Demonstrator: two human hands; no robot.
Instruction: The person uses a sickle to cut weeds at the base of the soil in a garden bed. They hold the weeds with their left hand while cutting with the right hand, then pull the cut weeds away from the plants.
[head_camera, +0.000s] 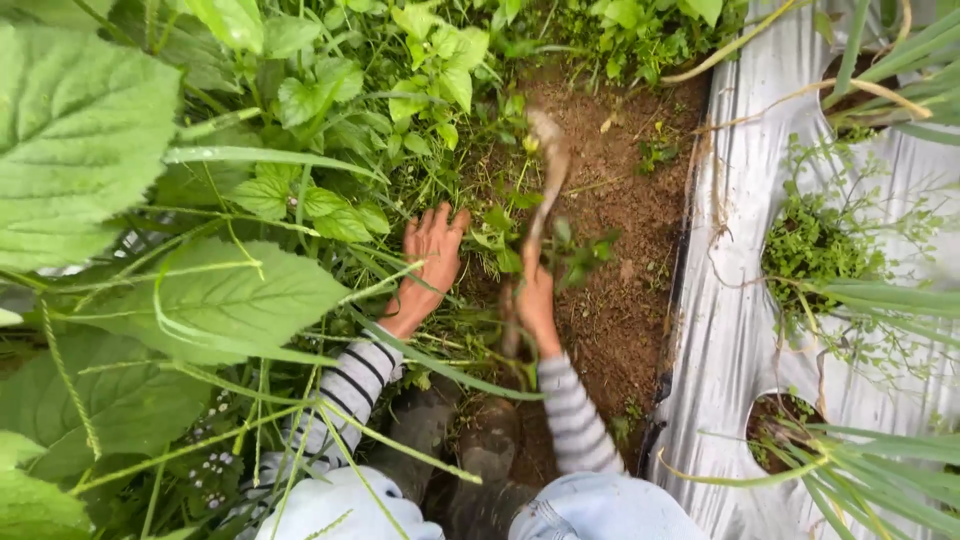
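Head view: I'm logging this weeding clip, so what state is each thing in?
Left hand: open, fingers spread, pressed into the weeds.
Right hand: closed around the hand tool.
Hand tool: raised, blurred.
Soil: bare, partly cleared.
Plastic sheet: flat on the ground, with holes holding plants.

Hands (480, 280) among weeds (500, 235), tool (540, 190)
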